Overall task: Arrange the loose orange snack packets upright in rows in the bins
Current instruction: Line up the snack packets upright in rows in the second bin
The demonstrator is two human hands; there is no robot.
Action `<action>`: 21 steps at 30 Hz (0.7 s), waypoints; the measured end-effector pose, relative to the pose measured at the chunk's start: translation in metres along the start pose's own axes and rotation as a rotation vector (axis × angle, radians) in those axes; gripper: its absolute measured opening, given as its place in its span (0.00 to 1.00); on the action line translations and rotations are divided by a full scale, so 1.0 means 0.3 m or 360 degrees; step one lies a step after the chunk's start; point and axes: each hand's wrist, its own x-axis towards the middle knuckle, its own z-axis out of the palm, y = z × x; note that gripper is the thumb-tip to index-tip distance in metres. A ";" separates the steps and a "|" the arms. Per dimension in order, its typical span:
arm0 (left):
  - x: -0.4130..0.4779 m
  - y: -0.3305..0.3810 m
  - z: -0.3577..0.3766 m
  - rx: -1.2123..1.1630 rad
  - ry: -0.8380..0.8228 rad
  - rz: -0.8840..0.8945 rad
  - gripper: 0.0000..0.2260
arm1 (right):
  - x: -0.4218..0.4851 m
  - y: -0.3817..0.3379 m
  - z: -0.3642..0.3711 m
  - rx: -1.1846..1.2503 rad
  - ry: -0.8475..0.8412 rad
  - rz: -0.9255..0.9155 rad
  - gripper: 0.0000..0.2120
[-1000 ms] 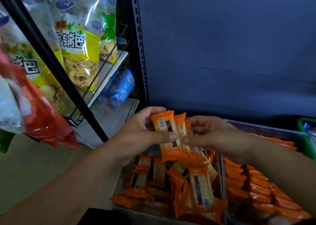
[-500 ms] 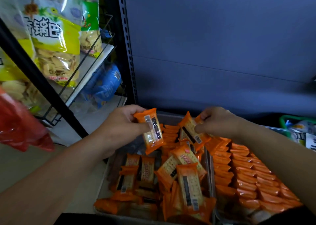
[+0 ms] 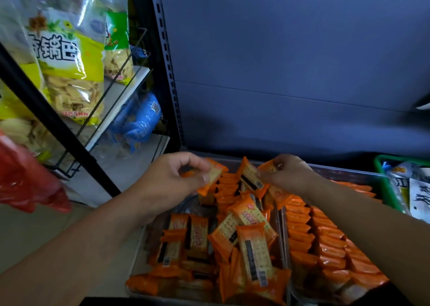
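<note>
Hands, two of them, are working over the far end of the bins: left hand (image 3: 172,184) and right hand (image 3: 290,177), well apart, each closing on one orange packet.

Sweeping from the left, one red bag (image 3: 28,184) is hanging blurred at the frame edge. Three yellow chip bags (image 3: 67,73) are standing on a wire rack (image 3: 111,110). One blue bag (image 3: 137,121) is lying on the shelf below them.

Next, our left hand is curling thumb and fingers round the left-hand packet (image 3: 213,176), holding it tilted above the far end of the left bin (image 3: 140,252). Just right of it, a short row of upright packets (image 3: 226,184) is standing on edge toward that bin's far end. Nearer to us, loose packets (image 3: 244,236) are lying flat and crossed over one another. We are counting about a dozen faces, and the overlap is stopping an exact tally.

Our right hand is pinching the right-hand packet (image 3: 250,177) near its top with its fingertips, holding it tilted above the short row. One more orange edge is showing under the thumb; we cannot tell whether it is a separate packet.

Right bin (image 3: 344,171) is touching the left bin along one wall. Packed rows (image 3: 325,240) are standing upright in it. We are counting three rows, with the packets in each too overlapped to number.

One green basket (image 3: 381,180) is sitting just beside it, holding white packs (image 3: 418,196).
</note>
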 end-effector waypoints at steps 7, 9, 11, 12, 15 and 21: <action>-0.007 0.014 0.010 0.0100 -0.0047 0.0003 0.26 | 0.013 0.033 -0.006 0.0083 -0.0004 0.0061 0.26; -0.004 0.012 0.015 0.0111 -0.0056 -0.0001 0.27 | 0.017 0.044 -0.008 -0.0060 0.0020 0.0017 0.25; 0.001 0.005 0.021 0.0096 -0.0073 -0.0023 0.28 | 0.020 0.048 -0.012 -0.0143 0.0046 -0.0096 0.25; 0.003 0.000 0.024 0.0092 -0.0064 -0.0038 0.28 | 0.022 0.052 -0.010 -0.0171 0.0061 -0.0181 0.24; 0.005 -0.011 0.025 0.0087 -0.0046 -0.0092 0.26 | 0.046 0.066 0.010 -0.0530 0.0123 -0.0569 0.18; 0.015 -0.029 0.011 0.0125 -0.0042 -0.0108 0.26 | 0.034 0.047 0.046 -0.0818 -0.0081 -0.0665 0.20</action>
